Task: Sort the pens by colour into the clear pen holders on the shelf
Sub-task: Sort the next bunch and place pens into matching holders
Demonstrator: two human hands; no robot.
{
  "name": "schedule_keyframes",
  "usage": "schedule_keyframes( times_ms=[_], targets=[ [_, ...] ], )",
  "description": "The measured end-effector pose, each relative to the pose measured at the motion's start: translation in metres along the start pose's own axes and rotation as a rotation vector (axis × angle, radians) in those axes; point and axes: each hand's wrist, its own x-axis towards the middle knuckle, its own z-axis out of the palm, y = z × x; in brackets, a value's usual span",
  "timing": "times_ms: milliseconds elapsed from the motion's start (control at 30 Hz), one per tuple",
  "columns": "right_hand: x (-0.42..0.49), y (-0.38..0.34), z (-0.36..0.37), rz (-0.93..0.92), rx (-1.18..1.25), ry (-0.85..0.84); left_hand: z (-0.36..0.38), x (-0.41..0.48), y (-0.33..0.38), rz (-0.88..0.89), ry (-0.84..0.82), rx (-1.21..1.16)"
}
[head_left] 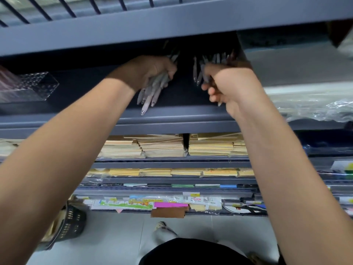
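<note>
Progress, by my reading, sits somewhere in the middle, since both hands are full and no pen in view plainly stands in its final place. The left hand (150,71) is curled tight around a bundle of pale pens (150,94), greyish and pinkish-white, whose tips hang out below its fingers toward the front lip of the dark shelf (181,114). More barrels stick up beyond its knuckles into the shadow. Just to the right of it, across a dark gap, the right hand (231,87) is clenched on a second bunch of pens (198,73), which fan upward past its fingers, with a single tip poking out under the palm. Their colours are too dim and blurred to name, so I cannot tell whether either bunch is already of one colour. Well off to the left of the left hand a clear holder (32,87) sits on the same shelf. A pinkish blur at its far side may be pens already placed, but too much is hidden to confirm it. No holder shows directly beyond either hand. What seems left is separating the held pens by colour and dropping each group into its holder.
</note>
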Motion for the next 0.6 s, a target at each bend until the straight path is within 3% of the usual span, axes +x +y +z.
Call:
schedule_keyframes(
  times_ms=[167,400,600],
  targets=[
    [-0.021,0.003,-0.005,0.057,0.290,-0.163,-0.011,-0.029,-0.018,0.076,-0.055,-0.450],
    [-0.057,0.039,-0.008,-0.036,0.199,-0.482,-0.015,-0.104,-0.081,0.123,-0.021,-0.794],
    [-0.089,0.067,0.016,-0.080,0.144,-0.687,-0.016,-0.155,-0.158,0.106,0.183,-1.010]
  ],
)
